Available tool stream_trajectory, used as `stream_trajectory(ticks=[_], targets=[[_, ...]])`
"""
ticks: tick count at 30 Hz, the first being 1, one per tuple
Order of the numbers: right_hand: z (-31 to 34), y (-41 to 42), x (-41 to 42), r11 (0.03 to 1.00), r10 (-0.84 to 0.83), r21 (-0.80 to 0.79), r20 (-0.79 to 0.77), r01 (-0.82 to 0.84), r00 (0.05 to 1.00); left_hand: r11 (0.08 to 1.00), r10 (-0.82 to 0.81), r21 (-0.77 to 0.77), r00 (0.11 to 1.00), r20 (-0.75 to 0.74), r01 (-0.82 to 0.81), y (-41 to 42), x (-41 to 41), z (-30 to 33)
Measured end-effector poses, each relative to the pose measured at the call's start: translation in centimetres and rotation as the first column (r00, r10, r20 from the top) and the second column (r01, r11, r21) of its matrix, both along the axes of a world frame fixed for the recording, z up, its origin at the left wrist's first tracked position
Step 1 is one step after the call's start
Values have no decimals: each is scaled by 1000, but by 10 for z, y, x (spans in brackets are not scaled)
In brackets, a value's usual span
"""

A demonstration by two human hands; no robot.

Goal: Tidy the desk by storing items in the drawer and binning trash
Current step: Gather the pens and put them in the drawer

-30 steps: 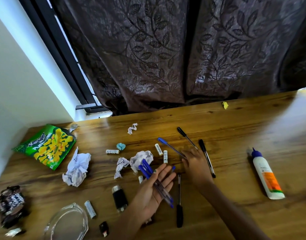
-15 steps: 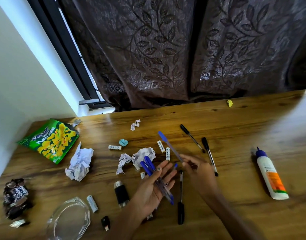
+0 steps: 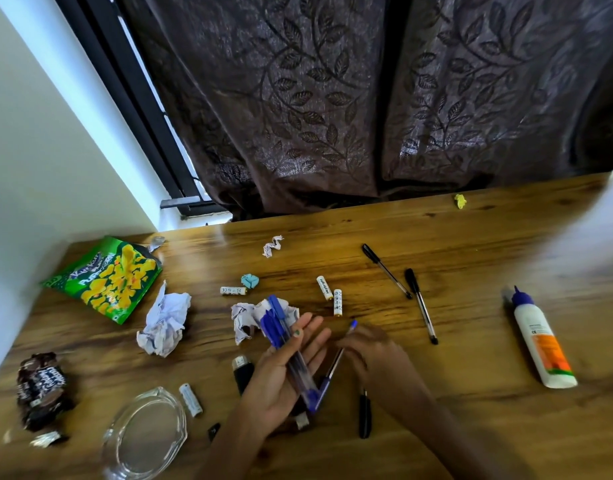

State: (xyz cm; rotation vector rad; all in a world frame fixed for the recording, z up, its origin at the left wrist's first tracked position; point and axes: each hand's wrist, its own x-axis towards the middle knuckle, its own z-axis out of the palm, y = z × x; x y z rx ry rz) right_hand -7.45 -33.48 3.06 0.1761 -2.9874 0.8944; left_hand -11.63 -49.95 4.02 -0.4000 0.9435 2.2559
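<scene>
My left hand [image 3: 284,372] lies palm up over the wooden desk [image 3: 471,244], its thumb holding a bundle of blue pens [image 3: 281,327] across the palm. My right hand [image 3: 371,351] pinches another blue pen [image 3: 336,362] and holds it beside the left palm. Two black pens [image 3: 417,299] lie to the upper right, and a third black pen [image 3: 364,414] lies below my right wrist. Batteries [image 3: 329,292] and crumpled paper balls [image 3: 163,323] are scattered around.
A green snack bag [image 3: 107,278] and a dark wrapper [image 3: 41,389] lie at the left. A glass dish [image 3: 145,434] sits near the front edge, and a glue bottle [image 3: 540,341] lies at the right. A dark curtain [image 3: 367,98] hangs behind the desk.
My right hand lifted the blue pen off the desk and brought it back toward my left palm. The left hand stayed put with its pens.
</scene>
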Motion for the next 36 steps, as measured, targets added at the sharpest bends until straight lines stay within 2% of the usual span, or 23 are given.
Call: stream_trajectory(ticks=[2,4,8,12,18,21,24,26,31,34,36], targets=[[-8,-3,-5,960,153,237,-8,-147,988,1000,1,-5,1000,-9,-1,-6,0,2],[-13,-7,-6,904,263,366,-73,-219,962,1000,3,2,1000,-12,-3,-10,1,4],[-17,-11,-8,875,342,400,-109,-274,934,999,24,30,1000,0,-24,-11,3,5],[-18,-3,-5,872,346,415,-148,-260,926,998,35,46,999,19,-36,-10,4,6],[0,19,-6,967,114,252,-360,-21,926,997,39,69,999,31,-41,-8,6,7],[13,18,-7,988,-30,131,-379,85,925,996,34,82,998,46,-38,-5,8,6],[22,4,-3,974,-187,-169,-226,151,956,995,-4,100,999,34,1,2,11,8],[22,-7,0,949,-199,-270,-109,163,974,996,-26,89,999,27,24,7,13,9],[21,-29,5,926,-153,-351,-21,136,988,997,-78,21,996,-33,79,17,20,12],[19,-27,6,934,-132,-331,30,134,991,994,-106,-21,994,10,107,15,21,13],[25,-21,5,917,-131,-372,57,143,990,991,-128,-39,990,58,131,11,22,11]])
